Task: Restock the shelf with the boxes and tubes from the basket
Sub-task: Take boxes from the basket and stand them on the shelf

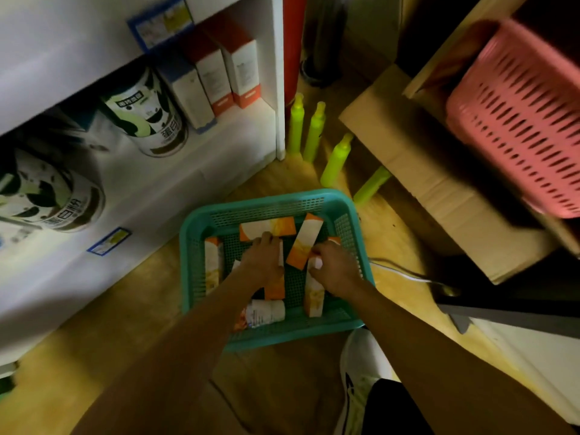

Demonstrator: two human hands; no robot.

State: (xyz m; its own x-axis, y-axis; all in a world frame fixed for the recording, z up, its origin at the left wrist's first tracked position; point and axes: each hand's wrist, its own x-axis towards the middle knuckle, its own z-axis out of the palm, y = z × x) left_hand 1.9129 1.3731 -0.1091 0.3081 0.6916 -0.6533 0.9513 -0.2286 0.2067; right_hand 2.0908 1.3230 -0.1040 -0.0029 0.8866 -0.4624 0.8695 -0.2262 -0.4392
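A teal basket stands on the wooden floor in front of the white shelf. Several orange-and-white boxes lie loose inside it, one slanted at the middle, and a white tube lies near the front wall. My left hand reaches into the basket, and its fingers curl over the top of an orange-and-white box. My right hand is beside it, curled round a white-capped tube above another box.
The lower shelf holds two large tins and upright boxes. Several yellow-green bottles stand on the floor right of the shelf. Cardboard and a pink basket sit at the right. My shoe is just behind the basket.
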